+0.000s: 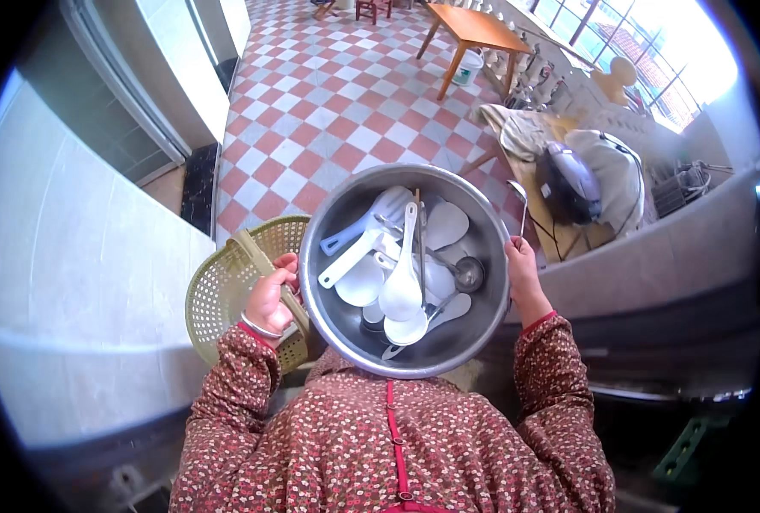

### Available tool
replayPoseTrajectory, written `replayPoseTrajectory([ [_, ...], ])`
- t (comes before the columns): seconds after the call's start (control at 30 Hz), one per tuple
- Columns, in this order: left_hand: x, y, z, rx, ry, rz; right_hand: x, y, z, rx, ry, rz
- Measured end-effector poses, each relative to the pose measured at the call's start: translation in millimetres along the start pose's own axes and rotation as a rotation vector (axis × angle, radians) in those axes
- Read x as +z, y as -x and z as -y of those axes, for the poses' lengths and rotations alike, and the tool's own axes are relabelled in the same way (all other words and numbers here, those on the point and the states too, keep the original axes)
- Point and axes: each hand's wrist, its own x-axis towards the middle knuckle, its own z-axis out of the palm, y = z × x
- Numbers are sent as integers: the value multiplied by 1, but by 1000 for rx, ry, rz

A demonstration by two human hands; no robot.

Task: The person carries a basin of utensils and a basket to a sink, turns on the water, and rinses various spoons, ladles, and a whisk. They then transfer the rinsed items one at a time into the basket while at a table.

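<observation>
A round stainless steel basin (328, 333) is held up in front of my waist. My left hand (269, 298) grips its left rim. The handle (251, 253) of a yellow-green perforated plastic basket (216, 308) hooks over the same hand, so the basket hangs beside the basin. On the opposite side, my right hand (526, 272) clasps the rim together with a small metal ladle (518, 189) that sticks up. Inside the basin lie several white spoons (400, 292), a slotted turner (389, 208) with a pale blue handle, a metal ladle (469, 274) and chopsticks (422, 250).
Ahead stretches a red-and-white checkered tile floor (315, 122). A wooden table (476, 29) stands at the far right, with a white bucket (468, 67) beneath it. Nearer on the right, a dark rounded appliance (569, 183) rests on a board. A tiled wall (78, 269) runs along the left.
</observation>
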Motion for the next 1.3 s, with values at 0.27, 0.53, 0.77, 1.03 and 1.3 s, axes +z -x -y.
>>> replayPoseTrajectory([
  [0.27,102,-224,-104,-6,-102,43,73,-212,43,24,-57,-74],
  [0.53,236,-447,-200,-28,-140,-3,126,-467,119,-82,10,-82],
  [0.77,344,-638,-251,-56,-52,59,146,-687,177,18,-15,-91],
  [1.03,487,-876,-326,-135,-187,189,164,-906,203,-32,-113,-258],
  [1.3,628,-1094,-369,-215,-264,204,183,-1095,241,-10,-256,-349],
])
